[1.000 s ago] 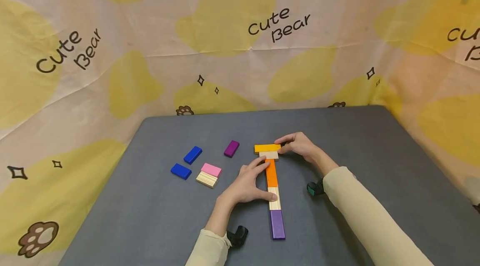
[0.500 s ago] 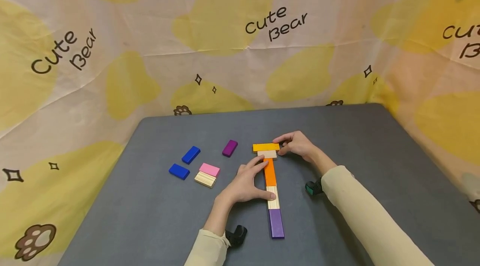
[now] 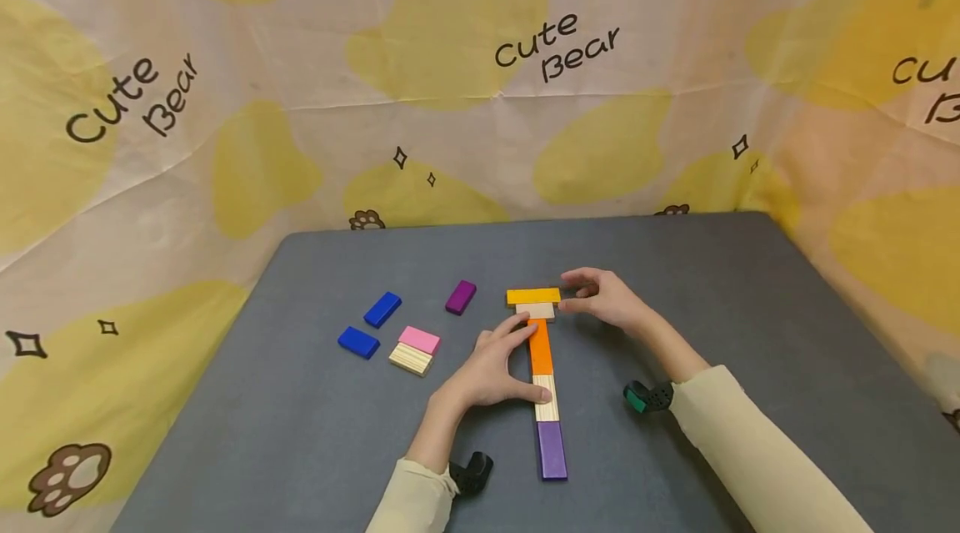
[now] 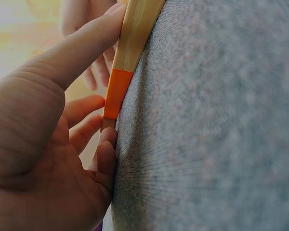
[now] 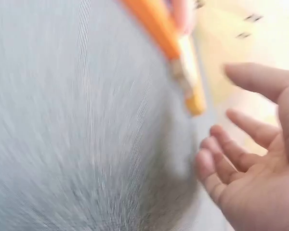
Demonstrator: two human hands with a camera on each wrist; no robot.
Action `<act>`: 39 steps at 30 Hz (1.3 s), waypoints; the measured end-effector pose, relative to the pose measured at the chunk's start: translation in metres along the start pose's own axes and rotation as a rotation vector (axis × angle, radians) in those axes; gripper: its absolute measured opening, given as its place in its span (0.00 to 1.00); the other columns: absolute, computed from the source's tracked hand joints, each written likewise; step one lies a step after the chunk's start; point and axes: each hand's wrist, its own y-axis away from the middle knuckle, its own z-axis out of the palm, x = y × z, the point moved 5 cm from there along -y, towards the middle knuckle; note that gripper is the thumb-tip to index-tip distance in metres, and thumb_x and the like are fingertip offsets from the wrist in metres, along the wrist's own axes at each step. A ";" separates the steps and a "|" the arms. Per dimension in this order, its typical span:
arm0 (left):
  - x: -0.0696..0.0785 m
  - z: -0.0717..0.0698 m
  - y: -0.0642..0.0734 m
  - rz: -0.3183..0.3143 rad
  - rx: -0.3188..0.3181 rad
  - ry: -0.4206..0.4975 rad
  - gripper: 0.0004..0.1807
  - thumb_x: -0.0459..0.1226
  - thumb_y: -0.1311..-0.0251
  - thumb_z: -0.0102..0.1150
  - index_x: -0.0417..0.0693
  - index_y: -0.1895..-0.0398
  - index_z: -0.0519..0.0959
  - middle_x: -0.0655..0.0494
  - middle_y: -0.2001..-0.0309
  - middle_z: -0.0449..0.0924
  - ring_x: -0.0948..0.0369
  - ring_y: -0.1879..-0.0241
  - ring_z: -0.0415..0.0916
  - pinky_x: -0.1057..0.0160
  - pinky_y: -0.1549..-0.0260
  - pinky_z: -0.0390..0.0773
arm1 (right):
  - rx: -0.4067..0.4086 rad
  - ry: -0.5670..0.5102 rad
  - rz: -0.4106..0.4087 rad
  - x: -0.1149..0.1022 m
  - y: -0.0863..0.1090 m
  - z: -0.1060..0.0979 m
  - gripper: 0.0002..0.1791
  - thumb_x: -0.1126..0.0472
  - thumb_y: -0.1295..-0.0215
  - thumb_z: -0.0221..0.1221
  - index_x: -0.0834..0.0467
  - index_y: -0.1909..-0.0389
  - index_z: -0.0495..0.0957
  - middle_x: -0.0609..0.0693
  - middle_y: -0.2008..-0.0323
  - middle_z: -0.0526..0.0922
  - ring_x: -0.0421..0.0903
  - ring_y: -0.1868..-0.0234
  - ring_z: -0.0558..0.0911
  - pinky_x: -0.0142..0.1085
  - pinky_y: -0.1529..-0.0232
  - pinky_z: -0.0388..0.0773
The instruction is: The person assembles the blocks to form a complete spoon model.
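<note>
We see bare, grained wood on the plain block point(image 3: 547, 409) at the left hand point(image 3: 487, 368), and a smooth, faintly glossy finish on the purple block point(image 3: 552, 451) on that hand's near side. The bench point(image 3: 315, 441) beneath looks matt, fabric-like; beyond the right hand point(image 3: 609, 299) hangs creased cloth point(image 3: 450, 32).

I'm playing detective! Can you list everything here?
Yellow block: 1, yellow, across the row's far end
Cream block: 1, cream, next nearer
Orange block: 1, orange, nearer again
Wooden blocks: 2, pale wood, below orange; beside pink
Purple block: 1, purple, row's near end
Blue blocks: 2, blue, leftmost
Pink block: 1, pink, beside loose wood
Plum block: 1, dark purple, left of yellow
Table: 1, grey, under blocks
Cloth: at least 1, yellow-patterned, behind table
Wrist cameras: 2, mostly black, at wrists
Sleeves: 2, cream, on arms
Left hand: 1, touching row
Right hand: 1, beside yellow
</note>
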 end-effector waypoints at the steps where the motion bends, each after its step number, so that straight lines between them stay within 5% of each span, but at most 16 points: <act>1: 0.000 0.000 0.000 0.002 0.002 0.000 0.55 0.60 0.58 0.74 0.61 0.24 0.61 0.69 0.23 0.45 0.51 0.33 0.50 0.44 0.39 0.64 | 0.001 0.029 -0.030 -0.004 0.006 0.000 0.34 0.56 0.41 0.70 0.61 0.35 0.72 0.57 0.38 0.73 0.57 0.44 0.72 0.53 0.43 0.70; 8: 0.000 0.000 -0.001 0.015 0.006 0.004 0.55 0.60 0.58 0.75 0.61 0.24 0.60 0.69 0.23 0.45 0.51 0.34 0.51 0.43 0.40 0.65 | -0.018 0.184 -0.233 -0.031 0.054 0.019 0.41 0.52 0.51 0.77 0.58 0.35 0.73 0.56 0.34 0.68 0.60 0.36 0.66 0.61 0.41 0.65; 13: 0.000 0.000 -0.001 0.023 0.010 0.004 0.55 0.60 0.58 0.75 0.61 0.24 0.60 0.68 0.23 0.46 0.51 0.34 0.51 0.43 0.40 0.65 | -0.032 0.271 -0.223 -0.030 0.071 0.035 0.45 0.47 0.56 0.78 0.55 0.34 0.73 0.54 0.30 0.63 0.59 0.32 0.60 0.63 0.38 0.59; 30: 0.001 0.000 -0.002 0.022 0.016 0.014 0.54 0.58 0.57 0.75 0.58 0.25 0.61 0.68 0.24 0.46 0.50 0.34 0.51 0.43 0.40 0.64 | -0.008 0.328 -0.208 -0.036 0.123 0.062 0.41 0.41 0.57 0.77 0.54 0.40 0.80 0.47 0.35 0.71 0.50 0.38 0.67 0.51 0.42 0.70; 39: 0.001 0.000 -0.001 0.012 0.009 0.006 0.54 0.58 0.56 0.75 0.60 0.24 0.61 0.68 0.23 0.46 0.49 0.33 0.51 0.41 0.40 0.64 | -0.033 0.319 -0.214 -0.029 0.126 0.073 0.44 0.42 0.55 0.76 0.54 0.36 0.76 0.43 0.33 0.69 0.47 0.40 0.67 0.52 0.41 0.69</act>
